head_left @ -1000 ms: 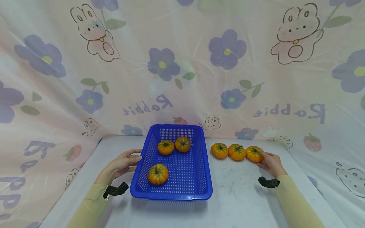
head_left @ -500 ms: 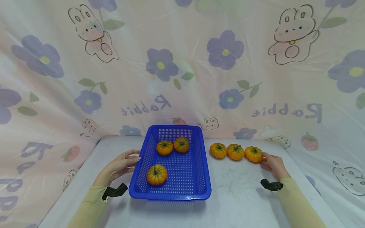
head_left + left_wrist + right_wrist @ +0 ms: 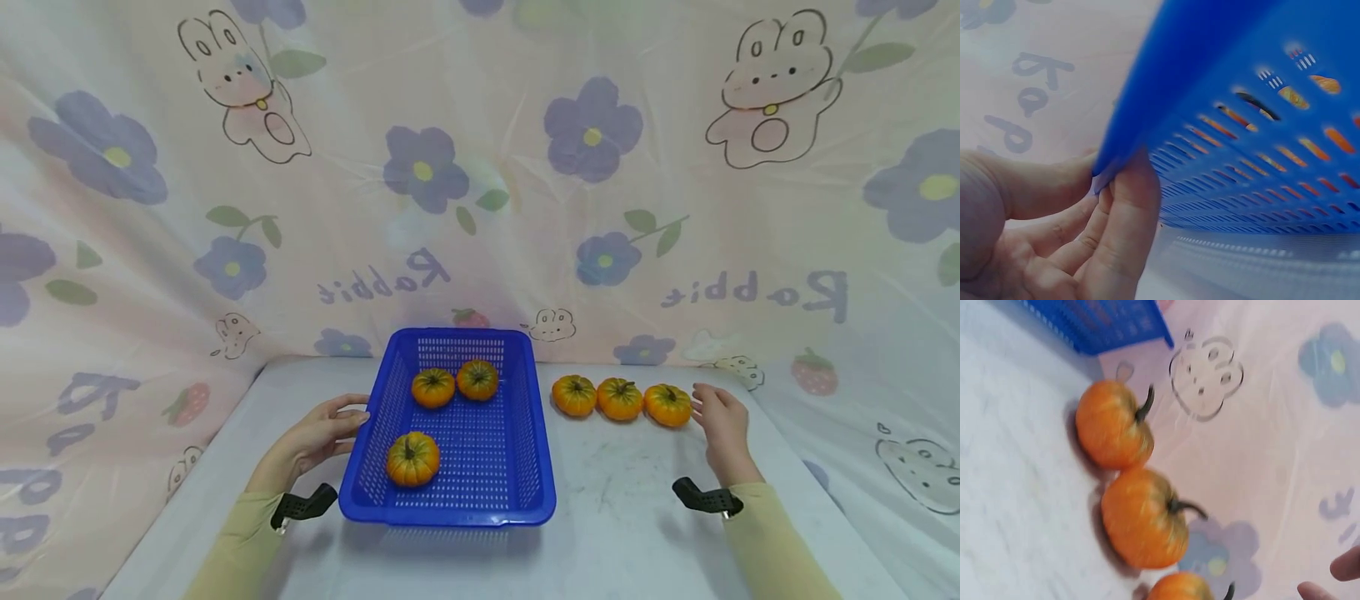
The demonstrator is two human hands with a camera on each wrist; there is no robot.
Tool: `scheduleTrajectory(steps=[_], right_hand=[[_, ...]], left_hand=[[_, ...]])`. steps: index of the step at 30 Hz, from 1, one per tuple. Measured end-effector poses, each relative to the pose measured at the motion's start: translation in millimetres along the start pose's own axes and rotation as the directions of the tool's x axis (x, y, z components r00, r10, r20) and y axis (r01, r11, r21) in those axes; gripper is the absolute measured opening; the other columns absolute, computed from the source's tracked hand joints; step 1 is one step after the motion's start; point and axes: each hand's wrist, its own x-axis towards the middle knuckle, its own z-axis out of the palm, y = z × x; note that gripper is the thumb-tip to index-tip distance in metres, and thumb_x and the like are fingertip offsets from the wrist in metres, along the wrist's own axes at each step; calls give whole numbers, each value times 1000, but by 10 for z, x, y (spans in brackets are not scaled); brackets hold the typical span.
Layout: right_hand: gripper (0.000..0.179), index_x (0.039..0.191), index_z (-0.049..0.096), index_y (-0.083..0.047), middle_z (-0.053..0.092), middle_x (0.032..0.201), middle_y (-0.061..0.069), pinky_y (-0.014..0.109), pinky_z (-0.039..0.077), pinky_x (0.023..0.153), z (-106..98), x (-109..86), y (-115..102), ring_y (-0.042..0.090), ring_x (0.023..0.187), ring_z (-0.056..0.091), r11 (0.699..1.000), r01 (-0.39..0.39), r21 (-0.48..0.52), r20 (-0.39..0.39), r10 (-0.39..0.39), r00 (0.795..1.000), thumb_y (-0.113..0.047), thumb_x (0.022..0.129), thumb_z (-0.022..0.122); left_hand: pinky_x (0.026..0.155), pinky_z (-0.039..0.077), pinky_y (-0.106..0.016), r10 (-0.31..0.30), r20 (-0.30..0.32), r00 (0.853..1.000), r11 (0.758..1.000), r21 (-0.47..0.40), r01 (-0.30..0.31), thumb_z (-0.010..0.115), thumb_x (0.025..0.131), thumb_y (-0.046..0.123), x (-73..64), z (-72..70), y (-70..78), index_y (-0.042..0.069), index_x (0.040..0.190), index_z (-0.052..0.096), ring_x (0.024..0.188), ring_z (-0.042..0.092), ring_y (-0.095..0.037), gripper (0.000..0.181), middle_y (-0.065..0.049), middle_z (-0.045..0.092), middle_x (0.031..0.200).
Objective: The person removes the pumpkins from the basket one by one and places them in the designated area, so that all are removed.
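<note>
My left hand [image 3: 318, 435] pinches the left rim of a blue plastic basket [image 3: 480, 471]. In the left wrist view the thumb and curled fingers [image 3: 1127, 215] lie on either side of that rim. Three small orange pumpkins with dark stems sit inside: a left back pumpkin [image 3: 432, 388], a right back pumpkin [image 3: 477, 381] and a front pumpkin [image 3: 413, 460]. To the basket's right, three more stand in a row: a left pumpkin [image 3: 574, 396], a middle pumpkin [image 3: 619, 400] and a right pumpkin [image 3: 667, 405]. Beside the right pumpkin, my right hand [image 3: 724, 429] is raised, holding nothing.
A white table [image 3: 622, 533] bears the basket and the row of pumpkins. Behind it hangs a printed curtain [image 3: 517, 225] with rabbits and purple flowers, which also closes in both sides. Each wrist wears a black camera mount.
My right hand has let go of the right pumpkin and drawn off to its right, lifting slightly. My left hand and the basket have stayed in place.
</note>
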Motion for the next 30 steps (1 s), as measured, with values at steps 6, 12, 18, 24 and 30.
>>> scheduleTrajectory(steps=[6, 12, 18, 24, 30], right_hand=[[50, 142, 38, 1, 40, 142, 21, 45, 34, 107, 151, -505, -436, 33, 126, 41, 996, 84, 35, 120, -87, 989, -30, 103, 34], [51, 143, 36, 2, 43, 139, 21, 44, 37, 105, 351, -735, -653, 29, 121, 48, 986, 151, 70, 313, -166, 935, -31, 104, 34], [48, 141, 36, 4, 44, 138, 24, 43, 38, 104, 602, -990, -826, 30, 117, 50, 974, 210, 80, 499, -222, 838, -28, 105, 34], [42, 137, 40, 3, 49, 133, 27, 48, 38, 103, 886, -1146, -909, 37, 118, 51, 966, 239, 98, 606, -249, 755, -24, 104, 38], [41, 136, 42, 3, 51, 130, 28, 51, 39, 102, 1143, -1313, -928, 42, 118, 51, 966, 222, 130, 680, -250, 690, -21, 102, 43]], left_hand=[[85, 53, -39, 3, 16, 1000, 1000, -7, -3, 57, 98, 18, 7, 7, -2, -1, 143, 28, 99, 63, -23, 58, -13, 62, 113], [85, 53, -38, 11, 18, 1000, 1000, 0, -11, 55, 98, 17, -15, 5, 28, -1, 143, 28, 97, 63, -22, 55, -11, 62, 111], [85, 54, -38, 5, 8, 1000, 1000, 0, -5, 58, 97, 20, -18, 2, 53, -1, 143, 29, 98, 63, -22, 58, -11, 63, 112], [83, 54, -38, -2, -9, 1000, 1000, -5, 2, 59, 97, 21, -35, 6, 79, -2, 143, 28, 96, 64, -22, 60, -11, 64, 111], [84, 54, -39, 0, 9, 1000, 1000, -11, 0, 57, 97, 20, -39, 13, 63, -3, 142, 28, 97, 63, -22, 58, -11, 63, 111]])
